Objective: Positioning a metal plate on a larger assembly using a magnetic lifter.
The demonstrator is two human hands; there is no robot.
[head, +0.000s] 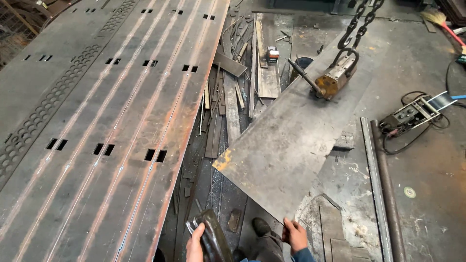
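A long steel sheet [301, 126] hangs tilted from a yellow lifting magnet [335, 80] on a chain [357, 24]. My right hand [294, 235] grips the sheet's near corner. My left hand [195, 242] holds a dark, worn work glove [213, 235] just beside the edge of the big cut plate. My dark shoe [260, 226] shows between the two hands.
A large rusty plate [97, 126] with cut slots and rows of holes fills the left. Scrap strips [233, 87] lie in the gap beside it. A pendant controller with cables [412, 114], a steel bar [386, 184] and a broom [444, 24] lie on the floor at right.
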